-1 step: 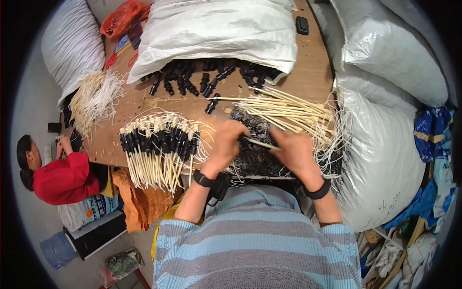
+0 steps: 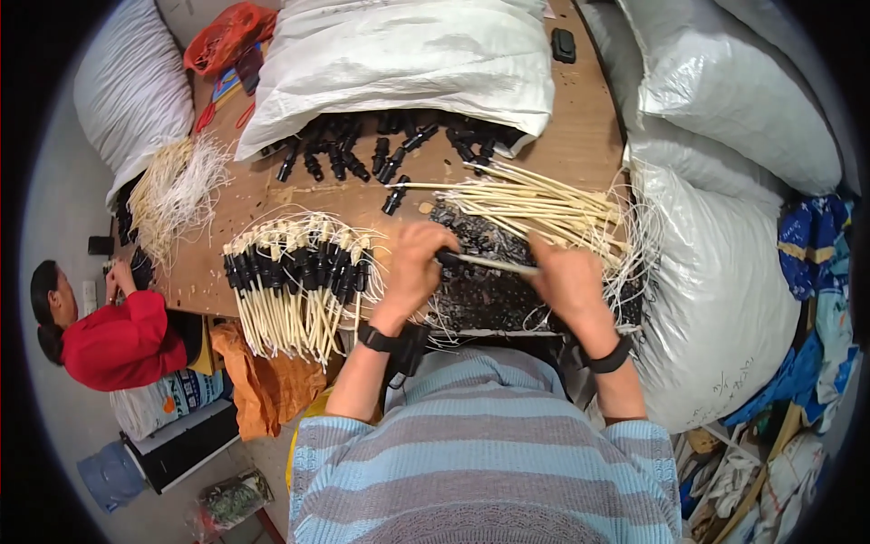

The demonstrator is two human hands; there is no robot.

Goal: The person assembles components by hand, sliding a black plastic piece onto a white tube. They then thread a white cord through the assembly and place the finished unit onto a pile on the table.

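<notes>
My left hand [image 2: 417,265] is closed around a black ribbed plastic connector [image 2: 447,257], which shows only in part past its fingers. From the connector a thin cream tube [image 2: 497,265] runs right to my right hand [image 2: 569,279], whose fingers pinch its far end. Both hands are over a black speckled mat [image 2: 480,304] at the table's near edge. Just beyond my right hand lies a loose pile of similar cream tubes [image 2: 535,210] with white strings. Left of my left hand is a row of tubes fitted with black connectors [image 2: 299,272].
Loose black connectors [image 2: 349,154] spill from a white woven sack [image 2: 408,68] across the brown table [image 2: 589,109]. Full white sacks [image 2: 716,299] crowd the right side. A small black box [image 2: 563,45] lies far right. At left, a person in a red top [image 2: 127,335] handles small pieces.
My hands have moved slightly apart, my right hand going right. More of the tube and the black connector at my left fingers now shows.
</notes>
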